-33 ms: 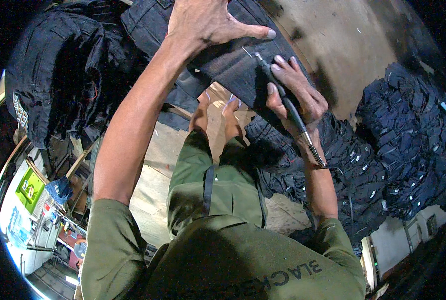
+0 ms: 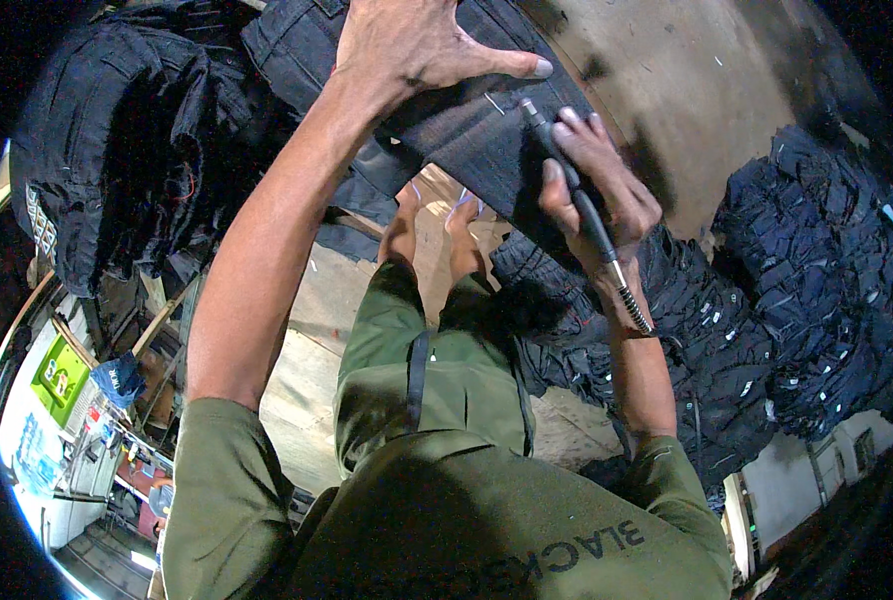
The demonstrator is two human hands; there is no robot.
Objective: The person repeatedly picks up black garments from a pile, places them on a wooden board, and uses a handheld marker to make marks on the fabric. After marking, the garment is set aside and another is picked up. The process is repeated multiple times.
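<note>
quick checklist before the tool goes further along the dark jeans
1. Left hand flat on the dark jeans, fingers spread: ok.
2. Right hand grip closed around the pen-shaped rotary tool: ok.
3. Tool tip meeting the denim: cannot tell, tip too small to read.
4. Left thumb clear of the tool tip: not ok, it lies close.
5. Flexible shaft running free behind the wrist: ok.
6. Bare feet under the working spot, apart from the tool: ok.
</note>
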